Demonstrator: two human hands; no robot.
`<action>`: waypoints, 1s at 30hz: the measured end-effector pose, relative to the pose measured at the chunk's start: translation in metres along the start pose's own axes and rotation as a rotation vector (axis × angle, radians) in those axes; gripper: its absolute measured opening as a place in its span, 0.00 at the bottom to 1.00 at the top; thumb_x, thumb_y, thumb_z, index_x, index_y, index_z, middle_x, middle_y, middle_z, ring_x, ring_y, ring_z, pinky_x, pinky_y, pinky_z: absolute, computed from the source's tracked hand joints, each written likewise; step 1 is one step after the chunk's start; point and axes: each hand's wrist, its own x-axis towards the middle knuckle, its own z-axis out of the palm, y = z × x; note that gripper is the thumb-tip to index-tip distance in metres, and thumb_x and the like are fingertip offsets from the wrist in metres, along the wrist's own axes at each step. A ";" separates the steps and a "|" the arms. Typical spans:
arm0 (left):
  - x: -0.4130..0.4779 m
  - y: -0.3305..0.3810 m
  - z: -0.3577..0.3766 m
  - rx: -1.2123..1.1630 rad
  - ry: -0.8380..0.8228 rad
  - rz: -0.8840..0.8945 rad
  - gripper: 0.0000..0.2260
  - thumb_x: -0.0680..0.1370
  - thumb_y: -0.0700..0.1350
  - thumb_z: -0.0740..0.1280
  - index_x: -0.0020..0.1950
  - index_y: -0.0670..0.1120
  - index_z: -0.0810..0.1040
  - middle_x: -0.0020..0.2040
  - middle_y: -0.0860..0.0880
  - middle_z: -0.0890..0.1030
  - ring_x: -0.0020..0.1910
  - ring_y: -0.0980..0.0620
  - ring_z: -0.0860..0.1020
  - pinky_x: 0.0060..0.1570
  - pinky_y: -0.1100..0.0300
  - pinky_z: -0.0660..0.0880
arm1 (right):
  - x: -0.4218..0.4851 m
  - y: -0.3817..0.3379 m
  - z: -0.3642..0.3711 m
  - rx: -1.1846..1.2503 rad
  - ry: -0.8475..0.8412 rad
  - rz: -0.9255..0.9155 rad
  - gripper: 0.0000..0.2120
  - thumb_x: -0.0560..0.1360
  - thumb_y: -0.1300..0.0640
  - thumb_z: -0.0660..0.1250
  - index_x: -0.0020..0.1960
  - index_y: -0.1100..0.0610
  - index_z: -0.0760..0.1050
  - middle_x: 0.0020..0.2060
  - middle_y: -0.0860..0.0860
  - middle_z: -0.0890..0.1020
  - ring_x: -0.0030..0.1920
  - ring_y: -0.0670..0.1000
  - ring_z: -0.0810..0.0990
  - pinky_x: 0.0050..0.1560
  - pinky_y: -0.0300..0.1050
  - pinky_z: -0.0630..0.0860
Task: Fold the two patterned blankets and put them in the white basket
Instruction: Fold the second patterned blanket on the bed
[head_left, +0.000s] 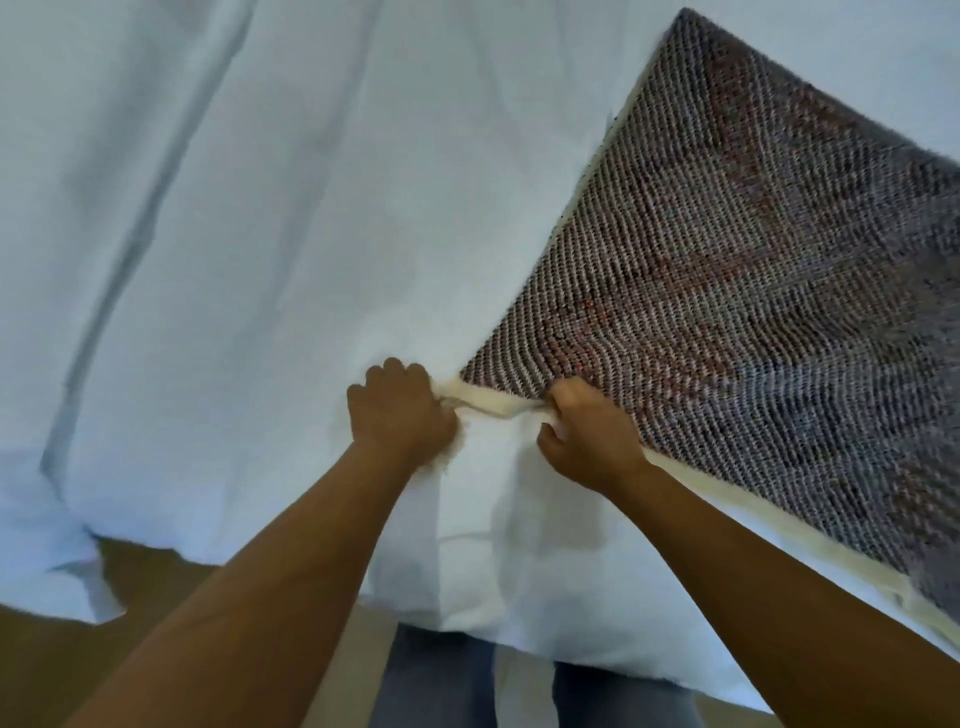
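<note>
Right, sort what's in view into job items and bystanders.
Job: grey-and-red woven blanket with cream border; left hand and right hand, both gripping its cream corner.
Bystanders: white bed sheet underneath; brown floor; person's grey trousers.

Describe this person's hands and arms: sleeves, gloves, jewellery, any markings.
The left hand and right hand are bare, with no gloves, and no ring shows. The left forearm and right forearm are uncovered down to the picture's lower edge. No sleeve, watch, bracelet or marking is in view.
</note>
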 end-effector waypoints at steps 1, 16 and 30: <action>0.004 0.004 0.000 0.022 0.021 0.016 0.21 0.73 0.58 0.60 0.56 0.43 0.72 0.54 0.43 0.74 0.53 0.43 0.72 0.47 0.52 0.66 | 0.005 -0.005 -0.003 0.000 0.030 -0.024 0.12 0.69 0.55 0.66 0.50 0.59 0.71 0.45 0.55 0.75 0.44 0.56 0.75 0.36 0.45 0.69; 0.008 -0.043 -0.003 0.103 0.177 0.359 0.06 0.69 0.39 0.70 0.45 0.40 0.78 0.32 0.41 0.77 0.26 0.42 0.77 0.26 0.57 0.68 | 0.030 -0.046 0.006 0.038 -0.195 -0.055 0.22 0.73 0.61 0.60 0.66 0.58 0.66 0.57 0.57 0.74 0.56 0.58 0.73 0.52 0.50 0.73; -0.029 0.155 0.004 0.223 0.031 0.818 0.35 0.73 0.51 0.63 0.76 0.47 0.51 0.76 0.43 0.55 0.75 0.43 0.51 0.70 0.38 0.41 | -0.078 0.086 -0.026 0.199 0.239 0.245 0.16 0.65 0.67 0.66 0.53 0.65 0.74 0.47 0.62 0.76 0.48 0.62 0.74 0.50 0.52 0.73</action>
